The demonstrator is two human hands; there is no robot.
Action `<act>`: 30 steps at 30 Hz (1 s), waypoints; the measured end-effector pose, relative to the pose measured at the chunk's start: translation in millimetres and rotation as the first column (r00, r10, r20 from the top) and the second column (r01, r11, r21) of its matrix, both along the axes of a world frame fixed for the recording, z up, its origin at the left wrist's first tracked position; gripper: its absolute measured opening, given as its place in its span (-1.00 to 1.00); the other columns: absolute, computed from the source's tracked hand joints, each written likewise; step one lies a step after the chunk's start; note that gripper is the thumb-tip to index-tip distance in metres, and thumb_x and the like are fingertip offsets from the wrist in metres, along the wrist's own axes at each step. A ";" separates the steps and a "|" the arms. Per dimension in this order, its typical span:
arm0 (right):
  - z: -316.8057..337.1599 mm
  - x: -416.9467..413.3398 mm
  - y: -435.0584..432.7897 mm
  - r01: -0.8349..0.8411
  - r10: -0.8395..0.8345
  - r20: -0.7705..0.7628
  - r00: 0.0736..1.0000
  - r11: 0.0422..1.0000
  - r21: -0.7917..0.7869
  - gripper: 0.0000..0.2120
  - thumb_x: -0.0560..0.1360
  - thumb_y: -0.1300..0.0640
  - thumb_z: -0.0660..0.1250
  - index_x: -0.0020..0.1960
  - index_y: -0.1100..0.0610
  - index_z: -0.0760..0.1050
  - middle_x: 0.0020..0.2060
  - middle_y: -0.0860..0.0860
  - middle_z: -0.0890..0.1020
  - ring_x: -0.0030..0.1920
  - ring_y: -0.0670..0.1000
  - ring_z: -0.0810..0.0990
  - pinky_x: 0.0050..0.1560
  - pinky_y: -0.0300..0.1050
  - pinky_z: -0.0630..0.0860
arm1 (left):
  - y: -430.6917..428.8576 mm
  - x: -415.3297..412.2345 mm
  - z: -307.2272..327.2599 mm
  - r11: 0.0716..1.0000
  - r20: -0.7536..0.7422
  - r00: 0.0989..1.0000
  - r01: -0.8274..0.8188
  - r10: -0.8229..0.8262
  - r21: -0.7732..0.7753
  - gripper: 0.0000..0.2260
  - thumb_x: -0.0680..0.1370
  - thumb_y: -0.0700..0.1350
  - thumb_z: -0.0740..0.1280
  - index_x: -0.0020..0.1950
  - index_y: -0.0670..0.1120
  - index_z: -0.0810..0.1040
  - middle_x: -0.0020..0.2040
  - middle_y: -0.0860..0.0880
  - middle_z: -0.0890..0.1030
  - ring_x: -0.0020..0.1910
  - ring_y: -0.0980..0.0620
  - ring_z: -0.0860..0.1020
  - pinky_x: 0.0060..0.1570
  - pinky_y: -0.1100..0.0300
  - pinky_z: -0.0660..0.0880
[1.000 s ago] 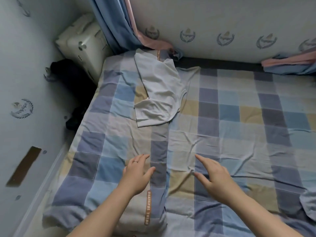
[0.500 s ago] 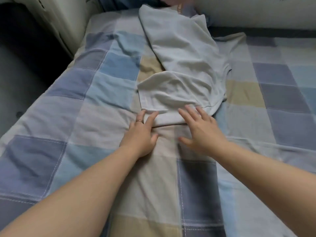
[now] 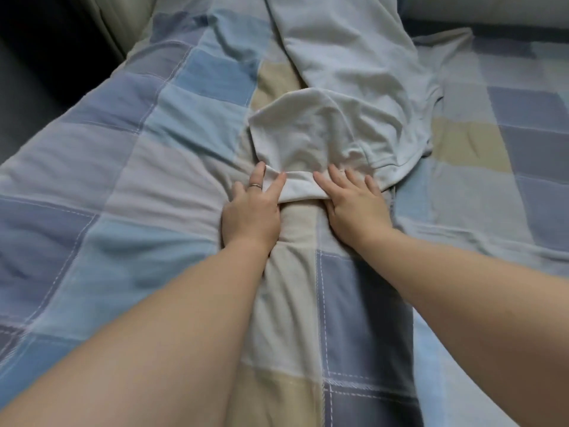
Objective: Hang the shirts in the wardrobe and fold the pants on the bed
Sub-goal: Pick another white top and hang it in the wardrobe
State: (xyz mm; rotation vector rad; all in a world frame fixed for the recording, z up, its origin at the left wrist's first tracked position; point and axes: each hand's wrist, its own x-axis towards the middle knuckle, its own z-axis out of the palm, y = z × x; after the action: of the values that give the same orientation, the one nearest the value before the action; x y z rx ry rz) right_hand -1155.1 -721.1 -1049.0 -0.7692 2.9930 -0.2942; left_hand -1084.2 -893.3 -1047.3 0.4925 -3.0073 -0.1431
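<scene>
A pale grey-white garment (image 3: 345, 97) lies lengthwise on the checked bed cover (image 3: 129, 186), its near part bunched into a hump. My left hand (image 3: 251, 211), with a ring on one finger, grips the garment's near edge at its left corner. My right hand (image 3: 354, 204) holds the same edge a little to the right, fingers over the cloth and thumb under it. The folded hem between the two hands is lifted slightly off the cover. The garment's far end runs out of view at the top.
The bed cover is patched in blue, grey and beige squares and is wrinkled around the hands. A dark gap (image 3: 37, 57) runs along the bed's left side, with a pale object (image 3: 123, 23) at the upper left. A wall's base (image 3: 492, 10) borders the far right.
I have leaned further over the bed. Both hands reached forward from the bare cover to the garment's near edge and closed on it, bunching the cloth.
</scene>
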 end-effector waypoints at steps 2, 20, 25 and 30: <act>11.1 20.2 12.2 -0.017 0.018 0.057 0.998 1.000 -0.009 -0.53 0.70 0.04 -0.01 0.59 -0.15 0.15 0.61 -0.07 0.16 0.59 0.05 0.09 0.56 0.14 -0.02 | 15.0 27.3 5.0 0.996 0.048 0.999 0.012 -0.008 -0.084 -0.48 0.64 -0.01 0.17 0.57 0.30 0.16 0.66 0.11 -0.02 0.47 -0.17 0.20 0.28 -0.05 0.30; 114.9 421.3 215.4 -0.139 0.086 0.595 0.799 0.989 0.044 -0.52 0.61 0.20 0.19 0.52 0.03 0.35 0.51 0.02 0.38 0.48 0.18 0.31 0.46 0.22 0.15 | 191.5 418.9 147.3 0.952 0.666 0.683 0.162 -0.299 0.261 -0.52 0.67 0.00 0.14 0.60 0.03 0.18 0.64 0.05 0.12 0.61 -0.06 0.07 0.42 -0.01 0.17; 151.0 467.3 231.8 -0.132 0.009 0.772 0.635 0.987 0.097 -0.54 0.68 0.08 0.07 0.57 -0.10 0.23 0.56 -0.11 0.27 0.55 0.03 0.19 0.53 0.08 0.06 | 200.4 449.2 183.7 0.917 0.689 0.620 0.143 -0.376 0.372 -0.60 0.68 0.09 0.10 0.52 0.13 0.34 0.58 0.06 0.27 0.52 -0.04 0.20 0.38 0.02 0.23; 192.0 419.6 214.6 -0.088 -0.010 0.800 0.600 0.993 0.078 -0.51 0.64 -0.25 0.11 0.51 -0.13 0.34 0.46 -0.18 0.41 0.51 -0.05 0.27 0.43 0.00 0.21 | 173.7 402.2 201.0 0.868 0.693 0.621 -0.042 -0.366 0.496 -0.55 0.67 0.25 -0.02 0.27 0.15 0.59 0.31 0.05 0.54 0.35 -0.06 0.45 0.26 -0.05 0.37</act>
State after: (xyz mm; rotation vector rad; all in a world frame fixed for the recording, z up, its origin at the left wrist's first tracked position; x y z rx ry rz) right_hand -735.5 -506.5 -857.0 -0.4890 2.0941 -0.3501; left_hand -682.0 -719.6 -846.3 0.3486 -3.8866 -0.9410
